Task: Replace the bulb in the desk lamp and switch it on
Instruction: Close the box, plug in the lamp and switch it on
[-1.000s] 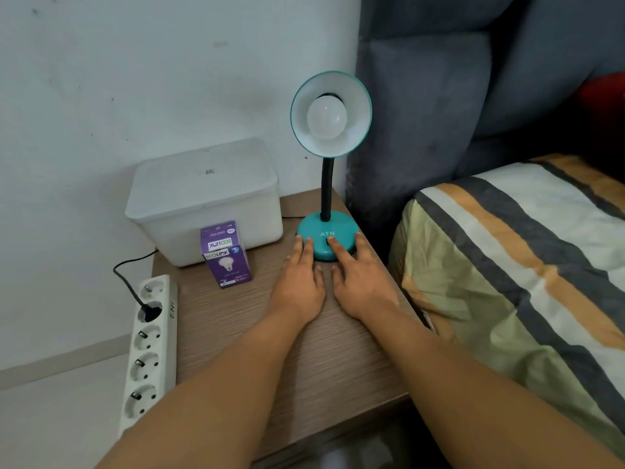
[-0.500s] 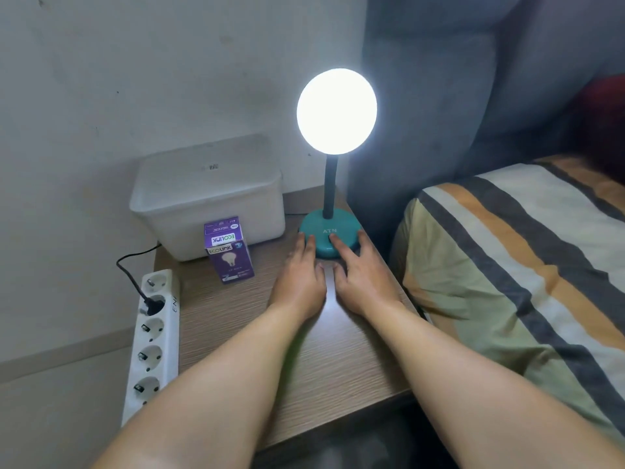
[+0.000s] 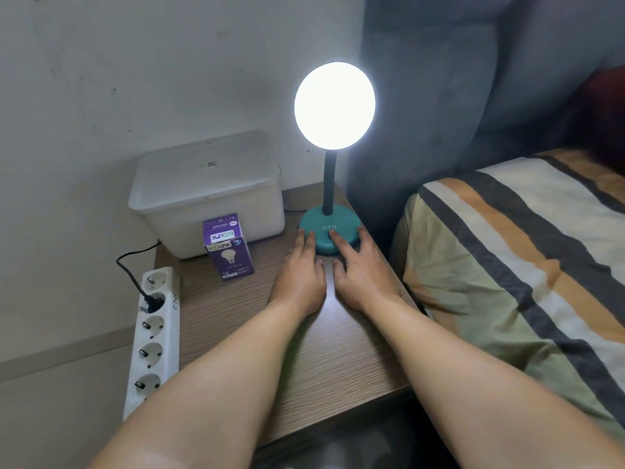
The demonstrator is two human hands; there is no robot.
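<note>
The teal desk lamp's round base [image 3: 321,228] stands at the back right of the wooden bedside table [image 3: 270,350]. Its head [image 3: 334,104] glows so bright that shade and bulb wash out to white. My left hand [image 3: 299,277] lies flat on the table, its fingertips touching the base's left front. My right hand [image 3: 360,272] lies beside it, index fingertip on the dark switch at the base's front, other fingers spread along the right side. A purple bulb box [image 3: 228,247] stands upright left of my hands.
A white lidded plastic bin [image 3: 206,191] sits behind the purple box, against the wall. A white power strip [image 3: 154,336] with one black plug in it hangs along the table's left edge. A bed with a striped cover [image 3: 514,265] and grey headboard is on the right.
The lamp went from off to lit about half a second ago, and stays lit. Both hands remain at the base. The room looks darker around the glow.
</note>
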